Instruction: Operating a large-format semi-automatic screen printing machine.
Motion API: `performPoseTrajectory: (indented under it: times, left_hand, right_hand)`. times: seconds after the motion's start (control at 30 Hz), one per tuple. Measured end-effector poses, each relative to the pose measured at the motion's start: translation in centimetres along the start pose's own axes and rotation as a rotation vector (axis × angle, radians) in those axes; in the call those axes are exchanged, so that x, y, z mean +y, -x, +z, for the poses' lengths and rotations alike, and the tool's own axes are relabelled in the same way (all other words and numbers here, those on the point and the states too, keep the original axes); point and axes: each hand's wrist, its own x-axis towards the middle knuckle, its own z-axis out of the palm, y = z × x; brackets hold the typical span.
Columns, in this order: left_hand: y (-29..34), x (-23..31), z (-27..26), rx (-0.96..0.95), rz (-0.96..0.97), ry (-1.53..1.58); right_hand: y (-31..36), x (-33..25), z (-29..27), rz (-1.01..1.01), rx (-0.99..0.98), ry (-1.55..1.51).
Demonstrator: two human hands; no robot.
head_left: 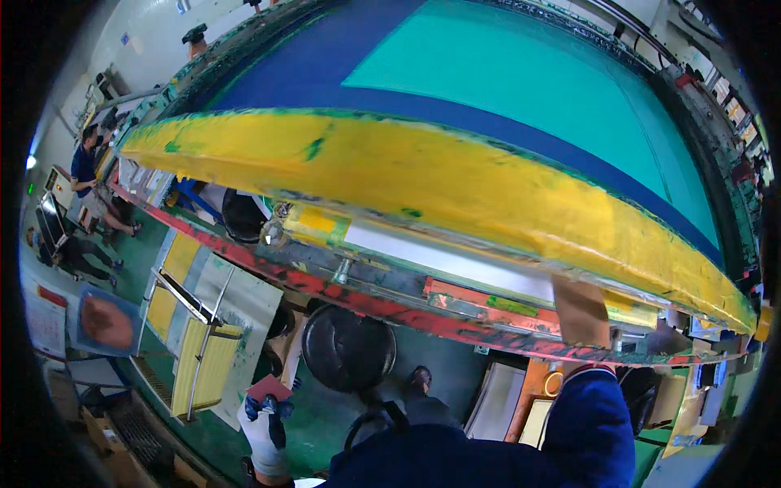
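Observation:
My left hand (266, 431), in a white glove with dark blue fingertips, is low in the view, left of my body. Its fingers close on a flat reddish-brown square piece (269, 389), whose material I cannot make out. My right arm, in a blue sleeve (587, 419), reaches forward to the red-edged beam (382, 315). The right hand itself is hidden past the cuff. Just beyond that cuff, a flat brown piece (581, 313) stands in front of the long yellow-covered frame edge (390, 167); whether my right hand touches it is hidden.
A large screen frame with a teal panel (529, 89) and dark blue border fills the top. Below the beam are a black round bin (349, 348) and, to the left, a yellow slatted rack (203, 368). People (88, 175) are at the far left.

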Motion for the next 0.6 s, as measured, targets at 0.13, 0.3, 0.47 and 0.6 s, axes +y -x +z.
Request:
performPoseTrajectory:
  times: [0.13, 0.3, 0.47, 0.6]
  left_hand:
    - [1.4, 1.5, 2.2, 0.043, 0.027, 0.039]
    - [1.1, 2.2, 3.7, 0.015, 0.018, 0.048]
    - [1.5, 1.5, 3.8, -0.020, -0.034, 0.065]
    - [1.7, 1.8, 4.7, 0.010, -0.086, 0.059]
  right_hand:
    - [0.5, -0.7, 1.1, -0.040, -0.043, -0.020]
    - [1.9, 0.4, 0.1, -0.025, -0.056, -0.018]
    - [2.6, -0.6, 0.4, -0.058, -0.096, -0.009]
    - [3.5, -1.3, 0.2, -0.093, -0.129, -0.003]
